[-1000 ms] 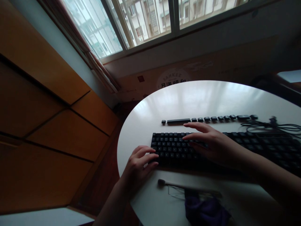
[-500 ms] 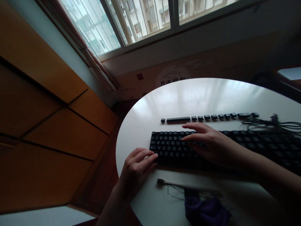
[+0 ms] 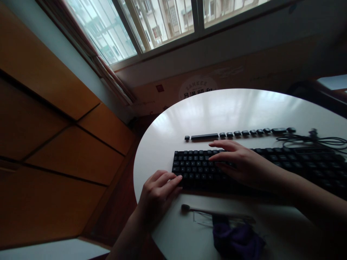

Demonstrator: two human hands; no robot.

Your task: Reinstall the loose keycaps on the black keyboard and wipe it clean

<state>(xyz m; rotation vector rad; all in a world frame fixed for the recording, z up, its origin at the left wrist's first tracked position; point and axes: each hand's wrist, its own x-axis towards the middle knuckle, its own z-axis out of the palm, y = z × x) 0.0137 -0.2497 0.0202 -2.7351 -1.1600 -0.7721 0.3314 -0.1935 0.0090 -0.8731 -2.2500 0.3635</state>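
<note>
A black keyboard (image 3: 199, 169) lies lengthwise on the white round table (image 3: 155, 151). At its lower left corner, my left hand (image 3: 159, 189) grips the edge, fingertips on the corner keys. My right hand (image 3: 235, 159) reaches over the middle of the keyboard from the right, fingers stretched out and apart, with nothing visible in them. The hand hides some keys, and its thumb is partly in shadow. Behind the keyboard, a row of loose black keycaps (image 3: 237, 133) includes a long space bar (image 3: 204, 137).
A coiled black cable (image 3: 322, 140) lies at the right rear. In front of the keyboard are a dark-tipped stick (image 3: 185, 208), a thin wire loop (image 3: 199, 217) and a purple cloth (image 3: 237, 240). Wooden cabinet doors (image 3: 59, 195) stand to the left, and a window (image 3: 165, 21) is ahead.
The view has shifted very slightly. Both hands keep nearly the same places on and over the keyboard, and the loose keycaps have not moved.
</note>
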